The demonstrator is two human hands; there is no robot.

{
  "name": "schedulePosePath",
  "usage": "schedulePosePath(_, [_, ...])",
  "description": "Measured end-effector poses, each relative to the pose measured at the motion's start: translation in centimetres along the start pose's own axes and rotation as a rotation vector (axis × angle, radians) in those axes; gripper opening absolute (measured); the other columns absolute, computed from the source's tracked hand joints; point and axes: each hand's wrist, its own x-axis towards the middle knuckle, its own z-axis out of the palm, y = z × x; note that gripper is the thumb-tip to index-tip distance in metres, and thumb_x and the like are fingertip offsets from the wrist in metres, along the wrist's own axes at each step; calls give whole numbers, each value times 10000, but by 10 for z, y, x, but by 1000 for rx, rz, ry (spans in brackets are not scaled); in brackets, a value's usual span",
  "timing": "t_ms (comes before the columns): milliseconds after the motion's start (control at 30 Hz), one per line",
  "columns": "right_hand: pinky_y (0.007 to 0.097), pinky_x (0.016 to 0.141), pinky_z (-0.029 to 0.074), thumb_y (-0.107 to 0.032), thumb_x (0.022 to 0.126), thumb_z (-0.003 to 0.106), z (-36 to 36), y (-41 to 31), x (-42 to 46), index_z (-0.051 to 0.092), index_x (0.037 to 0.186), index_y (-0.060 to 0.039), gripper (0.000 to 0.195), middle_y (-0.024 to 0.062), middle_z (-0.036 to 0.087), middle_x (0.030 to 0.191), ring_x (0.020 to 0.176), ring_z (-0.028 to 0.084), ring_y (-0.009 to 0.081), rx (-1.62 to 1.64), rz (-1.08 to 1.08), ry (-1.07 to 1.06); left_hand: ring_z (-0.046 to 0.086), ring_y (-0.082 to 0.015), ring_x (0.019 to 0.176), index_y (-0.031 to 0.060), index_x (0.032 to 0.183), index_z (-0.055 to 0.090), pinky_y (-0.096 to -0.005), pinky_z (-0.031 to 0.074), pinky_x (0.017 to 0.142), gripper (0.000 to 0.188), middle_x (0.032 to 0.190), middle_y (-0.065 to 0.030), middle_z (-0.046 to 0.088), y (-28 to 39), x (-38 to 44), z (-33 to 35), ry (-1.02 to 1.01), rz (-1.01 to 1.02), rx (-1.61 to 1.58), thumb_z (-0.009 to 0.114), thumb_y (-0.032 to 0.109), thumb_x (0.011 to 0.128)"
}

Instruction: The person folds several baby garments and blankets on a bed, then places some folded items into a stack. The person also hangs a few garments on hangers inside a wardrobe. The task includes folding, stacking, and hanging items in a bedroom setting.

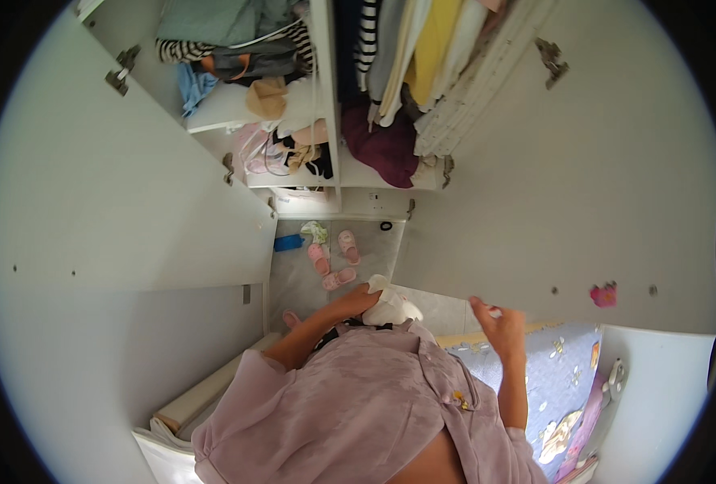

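Observation:
A bundle of white cloth (392, 307) hangs from my left hand (363, 299), whose fingers are closed on its upper part. It is held low, just in front of my pale mauve top (346, 405). My right hand (502, 330) is at the free edge of the right wardrobe door (576, 199), with one digit over the inner face and the others bent. A small red and white spot shows between the fingers, too small to tell. Before me stands the wardrobe, its left door (122, 199) swung out too.
Folded clothes (213, 24) and loose garments fill the left shelves. Hanging clothes (427, 54) and a maroon garment (382, 142) occupy the right side. Several pink clogs (349, 247), a blue item (288, 242) and a black ring (386, 226) lie on the floor. A blue patterned bed cover (533, 375) is at right.

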Motion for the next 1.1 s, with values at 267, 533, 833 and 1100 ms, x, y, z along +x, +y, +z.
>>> schedulePosePath(267, [398, 541, 499, -472, 805, 687, 62, -61, 48, 695, 833, -43, 430, 137, 670, 720, 619, 644, 295, -183, -124, 55, 616, -170, 773, 1, 1182, 578, -305, 464, 610, 461, 942, -70, 654, 4, 22, -1, -21, -129, 123, 429, 392, 987])
schedulePosePath(533, [448, 618, 511, -411, 922, 588, 80, -21, 53, 641, 991, -38, 382, 136, 645, 790, 703, 645, 362, -31, -203, -35, 616, -172, 769, 2, 1186, 571, -313, 465, 599, 445, 952, -63, 653, 51, 34, 41, -30, -23, 50, 401, 369, 1000])
schedulePosePath(833, [401, 716, 523, -262, 900, 637, -3, 130, 31, 655, 1103, -51, 293, 128, 692, 912, 842, 671, 307, 307, 124, 171, 582, -287, 1158, -12, 1350, 483, -408, 469, 985, 522, 1262, -179, 604, 188, 92, 137, -350, 44, -748, 308, 346, 1011])
schedulePosePath(1100, [381, 727, 529, -229, 912, 620, -116, 248, 49, 656, 1129, -46, 285, 146, 692, 916, 814, 677, 300, 498, 142, 171, 517, -350, 1247, -54, 1426, 387, -480, 363, 1095, 652, 1342, -237, 545, 312, 164, 205, -413, 226, -868, 308, 402, 967])
